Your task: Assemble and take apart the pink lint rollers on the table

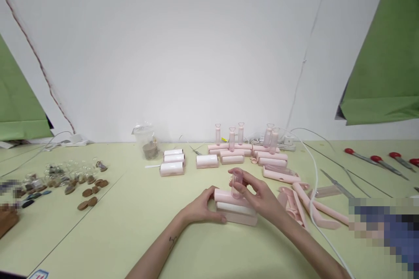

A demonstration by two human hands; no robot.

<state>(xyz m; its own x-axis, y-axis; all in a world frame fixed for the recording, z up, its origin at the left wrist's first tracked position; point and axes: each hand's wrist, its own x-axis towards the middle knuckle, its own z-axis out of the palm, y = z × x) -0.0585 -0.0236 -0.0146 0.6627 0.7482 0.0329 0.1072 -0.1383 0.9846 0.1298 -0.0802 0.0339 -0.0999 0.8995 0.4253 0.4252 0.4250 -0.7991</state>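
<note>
Both hands clamp one pink lint roller (236, 209): left hand (200, 208) steadying its case, right hand (258, 196) pinching the upright handle (236, 183).

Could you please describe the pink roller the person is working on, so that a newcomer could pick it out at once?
On the pale green table, look nearest the camera at the middle. The pink roller lies between the left hand and the right hand. Unlike the finished rollers in the far row, it alone is being held.

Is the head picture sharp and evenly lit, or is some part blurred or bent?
Head view: soft, even light with faint shadows; both hands, left hand and right hand, on the pink roller look slightly soft; wide-angle bending at edges; pixelated patches at right and left.
</note>
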